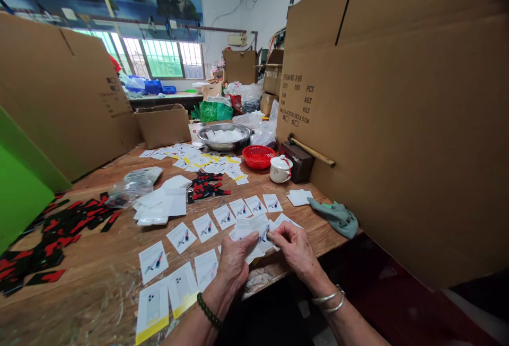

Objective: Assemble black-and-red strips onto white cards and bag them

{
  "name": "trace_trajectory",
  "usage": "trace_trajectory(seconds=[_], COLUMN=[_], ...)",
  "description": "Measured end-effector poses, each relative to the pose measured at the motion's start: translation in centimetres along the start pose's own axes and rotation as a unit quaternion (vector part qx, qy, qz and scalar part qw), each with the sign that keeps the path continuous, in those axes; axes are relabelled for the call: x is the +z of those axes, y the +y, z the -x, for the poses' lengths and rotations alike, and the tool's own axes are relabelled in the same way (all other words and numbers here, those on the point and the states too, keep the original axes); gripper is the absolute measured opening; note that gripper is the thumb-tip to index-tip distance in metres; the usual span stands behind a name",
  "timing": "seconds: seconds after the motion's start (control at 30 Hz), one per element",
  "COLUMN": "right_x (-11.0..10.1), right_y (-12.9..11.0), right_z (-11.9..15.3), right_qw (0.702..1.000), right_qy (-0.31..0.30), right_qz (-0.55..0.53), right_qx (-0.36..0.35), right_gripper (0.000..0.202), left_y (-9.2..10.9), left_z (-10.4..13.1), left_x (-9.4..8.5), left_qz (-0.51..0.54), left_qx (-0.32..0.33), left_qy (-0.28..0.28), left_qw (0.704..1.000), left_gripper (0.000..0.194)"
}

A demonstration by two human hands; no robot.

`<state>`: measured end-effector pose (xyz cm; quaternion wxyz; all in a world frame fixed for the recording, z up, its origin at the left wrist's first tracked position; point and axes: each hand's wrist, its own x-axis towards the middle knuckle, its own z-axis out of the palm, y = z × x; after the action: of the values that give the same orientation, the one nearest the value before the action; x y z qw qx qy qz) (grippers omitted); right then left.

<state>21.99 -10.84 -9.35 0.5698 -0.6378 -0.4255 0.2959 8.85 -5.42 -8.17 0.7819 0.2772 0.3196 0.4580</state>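
Note:
My left hand (234, 261), with a dark bead bracelet on its wrist, grips a small fanned bunch of white printed cards (254, 224) over the table's front edge. At the right side of the bunch, thumb and forefinger of my right hand (298, 250) are pinched on the edge of a card. A row of similar printed cards (204, 228) lies spread beyond my hands. Left of my left hand lie cards with a yellow strip (153, 309), showing a phone-back picture. My left forearm partly hides a further white card (205, 269).
Black-and-red pieces (51, 229) lie heaped at left, with more (207, 186) mid-table. Nearby are white packets (165, 200), a plastic bag (133, 187) and scattered cards (194, 160). Behind stand a metal basin (204, 142), red basket (258, 158) and lidded cup (280, 171). Large cardboard (377, 123) walls the right.

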Motion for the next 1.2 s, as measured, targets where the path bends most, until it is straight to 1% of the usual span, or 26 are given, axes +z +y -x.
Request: trace_trajectory(seconds=[0.13, 0.2, 0.3, 0.37, 0.4, 0.47, 0.53, 0.63, 0.8, 1.0, 1.2], right_x=[0.0, 0.1, 0.3, 0.5, 0.6, 0.8, 0.9, 1.0, 0.8, 0.9, 1.0], right_y=[-0.4, -0.3, -0.1, 0.0, 0.0, 0.1, 0.1, 0.0, -0.6, -0.6, -0.5], right_z=[0.4, 0.4, 0.5, 0.5, 0.6, 0.6, 0.6, 0.6, 0.7, 0.7, 0.6], right_qw=[0.996, 0.991, 0.981, 0.97, 0.964, 0.959, 0.962, 0.971, 0.977, 0.983, 0.988], right_qy=[0.008, 0.008, 0.046, 0.069, 0.069, 0.049, 0.023, -0.001, -0.039, -0.061, -0.088], right_qz=[0.076, 0.109, 0.139, 0.158, 0.167, 0.173, 0.165, 0.152, 0.147, 0.12, 0.082], right_qx=[-0.052, -0.078, -0.128, -0.173, -0.195, -0.221, -0.217, -0.184, -0.148, -0.126, -0.099], right_gripper=[0.031, 0.027, 0.014, 0.017, 0.02, 0.023, 0.026, 0.032, 0.034, 0.035, 0.037], left_y=[-0.1, -0.2, -0.4, -0.5, -0.5, -0.4, -0.2, 0.0, 0.2, 0.0, 0.0], left_z=[-0.3, -0.4, -0.5, -0.6, -0.6, -0.4, -0.2, 0.2, 0.4, 0.2, 0.2], left_x=[0.0, 0.0, 0.1, 0.2, 0.2, 0.4, 0.5, 0.5, 0.4, 0.1, 0.0], left_qz=[0.008, 0.009, 0.009, 0.014, 0.015, 0.017, 0.018, 0.021, 0.03, 0.027, 0.032], left_qx=[0.008, 0.011, 0.016, 0.022, 0.025, 0.025, 0.016, 0.0, -0.019, -0.011, -0.002], left_qy=[0.002, 0.005, 0.009, 0.012, 0.012, 0.009, 0.002, -0.004, -0.018, -0.027, -0.01], left_qw=[1.0, 1.0, 1.0, 1.0, 1.0, 0.999, 1.0, 1.0, 0.999, 0.999, 0.999], left_gripper=[0.047, 0.049, 0.052, 0.052, 0.051, 0.049, 0.045, 0.042, 0.045, 0.045, 0.046])
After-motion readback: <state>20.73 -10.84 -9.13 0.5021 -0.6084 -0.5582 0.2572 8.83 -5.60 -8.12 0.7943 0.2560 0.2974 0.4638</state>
